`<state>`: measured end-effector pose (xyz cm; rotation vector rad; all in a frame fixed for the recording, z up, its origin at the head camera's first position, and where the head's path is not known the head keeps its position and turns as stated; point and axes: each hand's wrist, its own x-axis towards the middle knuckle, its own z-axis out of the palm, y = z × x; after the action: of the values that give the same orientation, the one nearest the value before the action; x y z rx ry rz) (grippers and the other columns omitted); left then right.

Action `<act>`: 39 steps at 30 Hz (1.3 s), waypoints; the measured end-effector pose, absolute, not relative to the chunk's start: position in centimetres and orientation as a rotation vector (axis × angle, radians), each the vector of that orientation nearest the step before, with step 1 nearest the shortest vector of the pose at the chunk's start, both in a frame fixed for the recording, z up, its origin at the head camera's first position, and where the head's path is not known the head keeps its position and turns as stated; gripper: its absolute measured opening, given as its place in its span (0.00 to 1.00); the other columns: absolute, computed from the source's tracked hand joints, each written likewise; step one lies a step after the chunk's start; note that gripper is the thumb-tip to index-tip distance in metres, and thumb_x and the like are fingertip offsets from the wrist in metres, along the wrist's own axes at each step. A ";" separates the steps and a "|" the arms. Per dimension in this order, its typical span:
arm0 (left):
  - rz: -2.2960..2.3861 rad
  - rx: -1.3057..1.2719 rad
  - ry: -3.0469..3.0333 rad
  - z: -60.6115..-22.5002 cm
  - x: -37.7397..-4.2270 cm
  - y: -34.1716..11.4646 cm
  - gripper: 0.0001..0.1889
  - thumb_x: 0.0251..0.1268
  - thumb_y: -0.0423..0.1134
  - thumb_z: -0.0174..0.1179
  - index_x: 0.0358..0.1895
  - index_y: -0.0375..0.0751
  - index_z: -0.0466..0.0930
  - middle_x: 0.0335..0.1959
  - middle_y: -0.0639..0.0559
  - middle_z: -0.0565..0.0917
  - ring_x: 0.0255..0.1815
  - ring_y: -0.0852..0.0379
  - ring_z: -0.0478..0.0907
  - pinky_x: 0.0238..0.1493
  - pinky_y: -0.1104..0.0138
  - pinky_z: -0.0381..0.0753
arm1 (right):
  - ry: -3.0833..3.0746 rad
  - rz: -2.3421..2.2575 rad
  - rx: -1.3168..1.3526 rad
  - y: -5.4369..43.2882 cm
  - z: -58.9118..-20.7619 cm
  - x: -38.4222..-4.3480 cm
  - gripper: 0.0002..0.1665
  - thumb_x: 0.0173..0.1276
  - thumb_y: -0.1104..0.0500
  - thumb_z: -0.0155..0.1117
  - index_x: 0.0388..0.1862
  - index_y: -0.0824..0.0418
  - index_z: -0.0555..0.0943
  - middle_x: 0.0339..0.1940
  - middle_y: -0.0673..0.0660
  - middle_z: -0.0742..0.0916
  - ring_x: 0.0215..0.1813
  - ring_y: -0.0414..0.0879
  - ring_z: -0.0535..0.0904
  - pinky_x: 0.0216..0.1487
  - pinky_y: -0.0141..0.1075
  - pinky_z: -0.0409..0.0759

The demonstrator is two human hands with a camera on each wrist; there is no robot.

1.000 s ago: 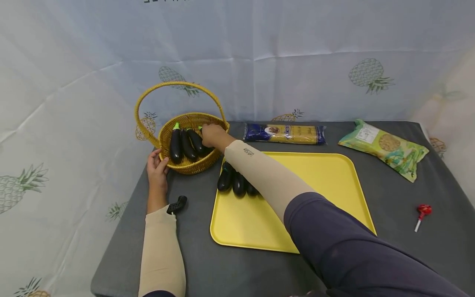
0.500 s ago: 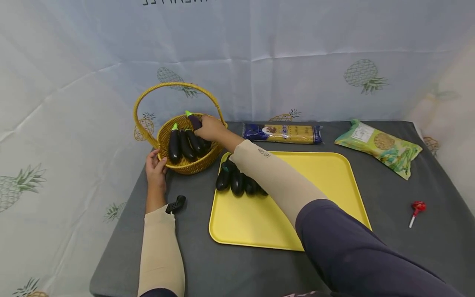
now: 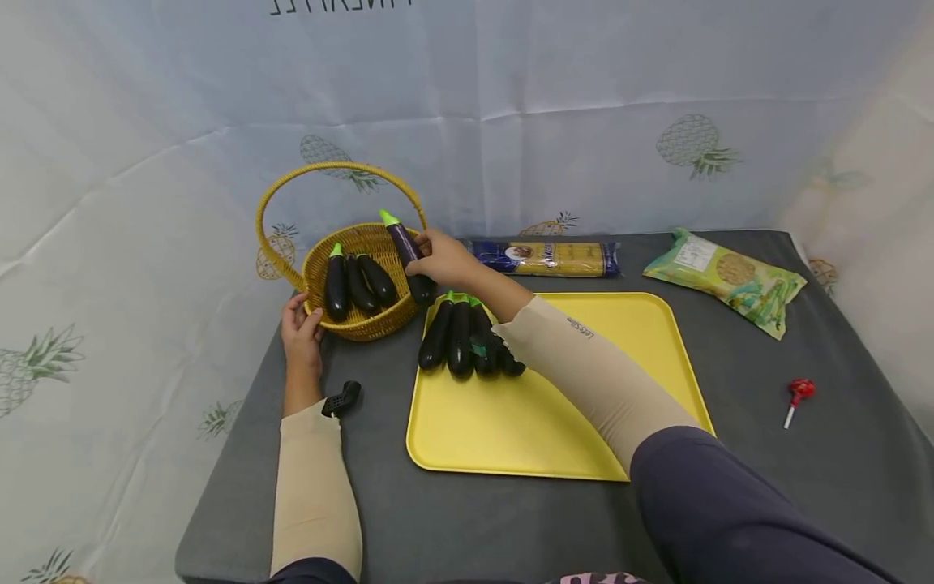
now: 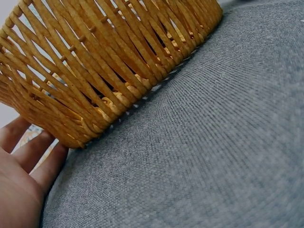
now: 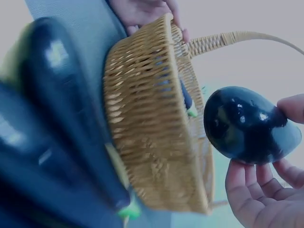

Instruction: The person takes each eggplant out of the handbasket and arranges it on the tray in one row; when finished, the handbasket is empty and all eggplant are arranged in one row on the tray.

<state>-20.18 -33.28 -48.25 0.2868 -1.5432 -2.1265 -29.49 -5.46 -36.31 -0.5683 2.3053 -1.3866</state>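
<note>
As my right hand (image 3: 445,261) pinches an eggplant (image 3: 405,248) between thumb and fingers, spread just to its thickness, I'd keep that grip firm, since the glossy skin could slip. The basket (image 3: 375,328) is just beside those fingers, so the fat end should stay clear of its rim. My left hand (image 3: 301,337) grips the opposite rim; best hold it steady. Nearer me than my right fingers, a tray (image 3: 503,430) bears more eggplants (image 3: 460,341).

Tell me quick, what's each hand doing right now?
Left hand: closed, holding the basket at its rim.
Right hand: closed, holding one eggplant between thumb and fingers.
</note>
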 end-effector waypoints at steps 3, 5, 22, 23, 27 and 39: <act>-2.135 0.294 -1.526 -48.4 -20.2 -33.4 0.16 0.70 0.25 0.52 0.58 0.41 0.69 0.64 0.37 0.69 0.42 0.58 0.72 0.33 0.69 0.67 | 2.329 -1.380 -0.538 -3.6 -37.0 -28.9 0.35 0.65 0.51 0.67 0.68 0.57 0.66 0.57 0.55 0.76 0.57 0.48 0.73 0.53 0.43 0.74; -2.138 0.292 -1.521 -48.5 -20.2 -33.4 0.16 0.70 0.25 0.52 0.57 0.42 0.69 0.64 0.36 0.69 0.42 0.58 0.72 0.33 0.69 0.67 | 2.338 -1.387 -0.520 -2.4 -37.4 -28.6 0.35 0.65 0.50 0.68 0.67 0.56 0.66 0.54 0.54 0.77 0.54 0.48 0.75 0.52 0.43 0.75; -2.128 0.270 -1.550 -48.2 -20.1 -33.4 0.17 0.70 0.27 0.53 0.59 0.41 0.68 0.64 0.37 0.69 0.40 0.57 0.71 0.33 0.69 0.66 | 2.225 -1.603 -0.267 5.7 -40.4 -26.0 0.38 0.66 0.53 0.68 0.70 0.60 0.62 0.57 0.61 0.72 0.54 0.55 0.72 0.52 0.49 0.76; -2.133 0.273 -1.553 -48.2 -20.1 -33.4 0.17 0.71 0.27 0.53 0.59 0.41 0.67 0.65 0.37 0.68 0.40 0.58 0.71 0.33 0.69 0.66 | 2.220 -1.611 -0.249 6.1 -40.6 -25.8 0.38 0.66 0.53 0.68 0.70 0.60 0.62 0.57 0.61 0.72 0.54 0.55 0.72 0.52 0.49 0.76; -2.142 0.270 -1.562 -48.3 -20.0 -33.5 0.18 0.71 0.27 0.52 0.62 0.38 0.65 0.66 0.36 0.67 0.38 0.58 0.70 0.33 0.67 0.63 | 2.206 -1.647 -0.197 7.4 -41.4 -25.1 0.38 0.66 0.53 0.67 0.70 0.61 0.62 0.57 0.62 0.71 0.55 0.55 0.72 0.52 0.50 0.77; -2.138 0.290 -1.564 -48.1 -19.8 -33.3 0.17 0.71 0.29 0.54 0.60 0.41 0.67 0.67 0.37 0.67 0.49 0.53 0.72 0.37 0.68 0.68 | 2.183 -1.703 -0.076 9.9 -43.4 -23.7 0.39 0.67 0.52 0.67 0.71 0.62 0.61 0.59 0.64 0.71 0.52 0.56 0.76 0.51 0.47 0.78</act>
<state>-19.80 -33.29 -48.06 0.2900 -1.5641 -2.1382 -23.72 9.91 -43.36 -0.0759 2.1830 -1.7029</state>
